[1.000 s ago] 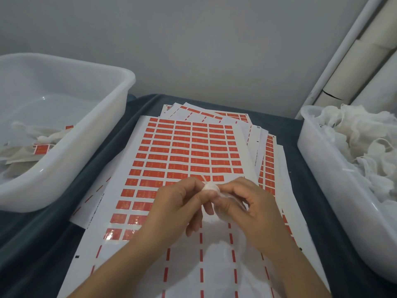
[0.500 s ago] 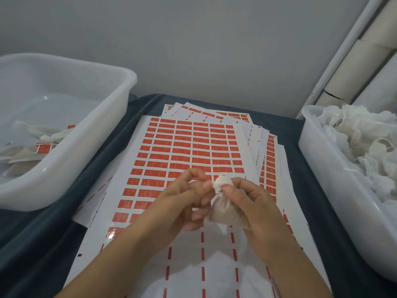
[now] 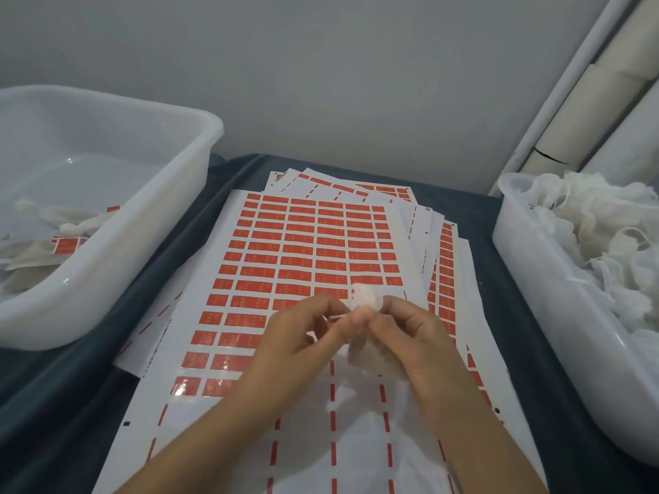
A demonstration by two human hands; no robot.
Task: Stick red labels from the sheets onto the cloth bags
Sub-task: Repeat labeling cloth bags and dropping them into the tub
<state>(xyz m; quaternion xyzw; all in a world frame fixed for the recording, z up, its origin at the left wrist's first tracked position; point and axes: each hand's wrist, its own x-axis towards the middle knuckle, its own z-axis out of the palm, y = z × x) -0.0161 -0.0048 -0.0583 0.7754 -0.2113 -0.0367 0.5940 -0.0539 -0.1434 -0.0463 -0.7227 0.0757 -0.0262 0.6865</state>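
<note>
While the cloth bag (image 3: 363, 301), now raised slightly, is pinched by the fingers of the left hand (image 3: 303, 336) and right hand (image 3: 410, 336), it is apparently being readied above the label sheet (image 3: 303, 251).

Two hands in play, the left hand (image 3: 292, 336) and the right hand (image 3: 413, 336), sharing one small cloth bag (image 3: 365, 297) between them. Two white tubs on the table: the left tub (image 3: 149, 222) and the right tub (image 3: 527, 279). Label sheets (image 3: 306, 251) lie fanned in a stack, at least four, the exact number hard to tell. Bags in the tubs are too tangled to count.
</note>
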